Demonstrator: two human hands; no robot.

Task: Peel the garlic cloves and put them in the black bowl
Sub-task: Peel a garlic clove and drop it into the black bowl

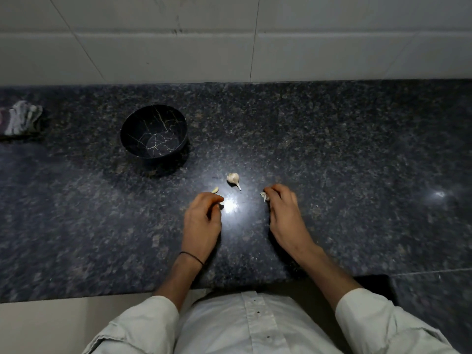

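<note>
Squarely at mid-frame, a small garlic head (233, 179) with its stem pointing down-right lies on a dark speckled stone countertop (357, 149), beside a bright glare of light. A loose clove (215, 190) rests just left of and below it, close to the curled fingertips of the person's left hand (203, 219); whether that hand holds anything cannot be told. To the right, the right hand (283, 210) pinches a pale papery garlic piece (263, 196) at its fingertips. The black bowl (154, 131), veined with light lines, stands upright toward the upper left, well apart from the garlic. A thin dark band (191, 257) circles the left wrist. A crumpled cloth (21, 118) sits at the far left edge, below a white tiled wall (332, 47).
</note>
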